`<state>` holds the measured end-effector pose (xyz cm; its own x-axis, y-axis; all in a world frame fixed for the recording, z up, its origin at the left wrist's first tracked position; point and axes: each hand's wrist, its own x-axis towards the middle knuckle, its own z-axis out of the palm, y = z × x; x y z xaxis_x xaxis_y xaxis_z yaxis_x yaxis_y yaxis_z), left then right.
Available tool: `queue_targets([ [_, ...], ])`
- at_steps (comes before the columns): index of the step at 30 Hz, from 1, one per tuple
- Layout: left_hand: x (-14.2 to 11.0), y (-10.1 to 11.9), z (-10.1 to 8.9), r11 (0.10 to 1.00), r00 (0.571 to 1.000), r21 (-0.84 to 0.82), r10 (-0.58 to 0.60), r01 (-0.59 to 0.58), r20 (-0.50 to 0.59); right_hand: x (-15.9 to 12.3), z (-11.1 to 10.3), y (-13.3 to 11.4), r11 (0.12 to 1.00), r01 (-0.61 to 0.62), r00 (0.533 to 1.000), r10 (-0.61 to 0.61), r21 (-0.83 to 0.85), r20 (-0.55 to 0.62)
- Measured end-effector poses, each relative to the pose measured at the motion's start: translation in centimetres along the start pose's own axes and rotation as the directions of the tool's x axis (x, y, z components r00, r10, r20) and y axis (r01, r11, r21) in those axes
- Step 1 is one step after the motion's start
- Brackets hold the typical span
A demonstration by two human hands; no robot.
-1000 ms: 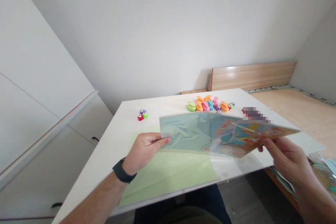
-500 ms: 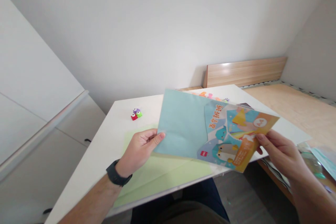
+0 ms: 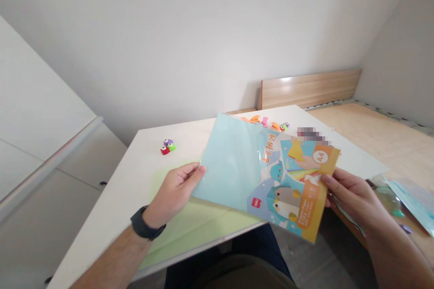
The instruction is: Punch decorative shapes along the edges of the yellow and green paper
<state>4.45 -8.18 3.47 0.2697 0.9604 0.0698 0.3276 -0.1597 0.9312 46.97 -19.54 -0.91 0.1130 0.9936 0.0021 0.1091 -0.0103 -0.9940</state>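
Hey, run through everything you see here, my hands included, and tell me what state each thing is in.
Paper pack: held up, tilted, partly over the table's edge
Left hand: pinching the pack's left edge
Right hand: gripping its right edge
Watch: strapped on left wrist
Green sheet: flat on the table, partly hidden
Three small toys: bunched together
Orange and pink clips: partly hidden behind the pack
Cabinet: looks shut

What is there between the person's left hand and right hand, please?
A paper packet spans the whole stretch, its opposite ends pinched by the left hand and right hand, in the head view.
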Motion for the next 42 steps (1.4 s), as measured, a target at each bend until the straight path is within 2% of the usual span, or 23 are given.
queue_targets([
  [5, 0.1, -0.4, -0.1, 1.000, 1.000, -0.008, -0.024, 0.024, 0.010, -0.2, 0.5, 0.2, 0.996, -0.028, 1.000, 0.027, 0.090, 0.011],
  [17, 0.1, -0.2, 0.4, 0.993, 0.998, -0.107, -0.058, 0.058, -0.001, -0.3, 1.9, -0.5, 0.996, -0.038, 0.997, 0.043, 0.078, -0.065],
  [28, 0.0, -0.4, 0.6, 0.979, 0.994, -0.172, -0.105, 0.109, 0.031, -0.1, 2.1, -0.9, 0.992, -0.018, 0.998, 0.025, 0.125, -0.060],
  [39, 0.1, -0.5, 0.5, 0.980, 0.994, -0.182, -0.067, 0.081, 0.081, 0.2, 1.2, 0.1, 0.992, -0.008, 0.987, 0.027, 0.122, -0.157],
  [42, 0.1, -0.5, 0.5, 0.977, 0.993, -0.195, -0.066, 0.083, 0.094, 0.1, 1.2, 0.1, 0.986, -0.008, 0.985, 0.036, 0.165, -0.171],
])
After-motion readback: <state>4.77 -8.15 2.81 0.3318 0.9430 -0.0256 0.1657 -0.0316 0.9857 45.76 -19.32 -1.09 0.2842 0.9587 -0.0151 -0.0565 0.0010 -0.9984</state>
